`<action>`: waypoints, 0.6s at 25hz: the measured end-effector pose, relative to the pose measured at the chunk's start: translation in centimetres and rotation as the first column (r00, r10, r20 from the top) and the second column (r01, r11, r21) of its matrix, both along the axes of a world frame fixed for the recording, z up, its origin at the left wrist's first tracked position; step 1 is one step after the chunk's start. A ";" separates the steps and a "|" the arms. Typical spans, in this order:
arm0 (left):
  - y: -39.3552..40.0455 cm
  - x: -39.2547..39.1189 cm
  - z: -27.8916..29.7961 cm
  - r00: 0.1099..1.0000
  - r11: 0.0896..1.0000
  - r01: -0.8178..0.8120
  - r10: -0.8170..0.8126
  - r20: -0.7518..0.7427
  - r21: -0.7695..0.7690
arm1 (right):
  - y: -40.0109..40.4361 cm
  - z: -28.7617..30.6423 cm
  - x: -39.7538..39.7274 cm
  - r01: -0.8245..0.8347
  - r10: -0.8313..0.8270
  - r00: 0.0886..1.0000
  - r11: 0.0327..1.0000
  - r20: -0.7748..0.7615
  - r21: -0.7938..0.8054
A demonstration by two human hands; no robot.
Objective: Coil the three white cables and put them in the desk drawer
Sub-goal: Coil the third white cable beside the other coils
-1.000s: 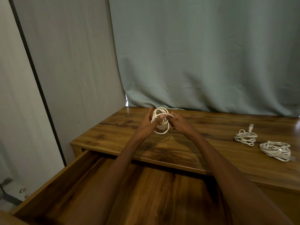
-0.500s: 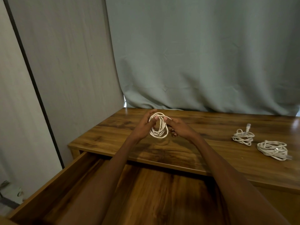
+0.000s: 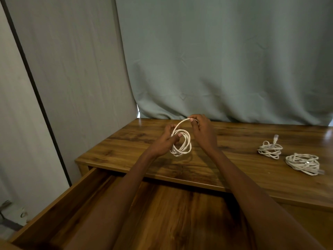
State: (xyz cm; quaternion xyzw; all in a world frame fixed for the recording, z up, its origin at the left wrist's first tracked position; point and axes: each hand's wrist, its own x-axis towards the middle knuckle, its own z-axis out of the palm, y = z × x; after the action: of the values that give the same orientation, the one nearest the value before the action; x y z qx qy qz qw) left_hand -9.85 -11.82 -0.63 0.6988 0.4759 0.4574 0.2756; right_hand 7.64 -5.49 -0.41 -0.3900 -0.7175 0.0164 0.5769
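A white cable (image 3: 182,143) hangs as a loose coil above the wooden desk top (image 3: 126,147). My left hand (image 3: 164,141) pinches the coil at its left side. My right hand (image 3: 201,131) holds the cable's free end up in an arc above the coil. Two other white cables lie coiled on the desk at the right: one with a plug sticking up (image 3: 269,150), and a flatter one (image 3: 302,163) nearer the edge. The desk drawer (image 3: 59,201) is pulled open below my arms, and nothing shows inside it.
A grey-green curtain (image 3: 225,60) hangs behind the desk. A pale wall panel with a dark vertical strip (image 3: 36,91) stands at the left. Small items lie on the floor at the lower left (image 3: 16,212).
My right hand has lifted away from the coil and drawn the cable's end up into an arc. The coil has dropped a little lower in my left hand.
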 end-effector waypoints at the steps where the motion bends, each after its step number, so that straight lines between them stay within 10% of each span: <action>1: 0.0 0.0 0.1 1.000 1.000 -0.005 0.005 0.017 0.014 | 0.3 0.0 0.2 0.071 -0.077 0.993 0.995 0.085 0.069; 5: 0.3 -0.1 0.2 0.999 0.997 -0.010 0.006 0.048 0.076 | 1.1 0.2 0.5 0.058 -0.042 0.953 0.997 0.301 -0.044; 10: 0.4 0.1 0.5 1.000 0.987 0.016 -0.020 0.020 0.162 | 0.4 0.6 -0.8 -0.537 0.331 0.831 0.686 -0.446 -0.491; 15: 0.3 -0.2 0.1 0.997 0.983 -0.042 0.031 0.063 0.177 | 0.0 0.0 -0.5 -0.683 0.327 0.695 0.579 -0.640 -0.445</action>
State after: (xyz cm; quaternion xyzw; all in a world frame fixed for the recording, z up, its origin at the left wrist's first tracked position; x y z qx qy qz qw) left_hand -10.03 -11.55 -0.58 0.6977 0.4371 0.5241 0.2176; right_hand 7.10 -5.51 -0.43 -0.3172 -0.5744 0.5351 0.5322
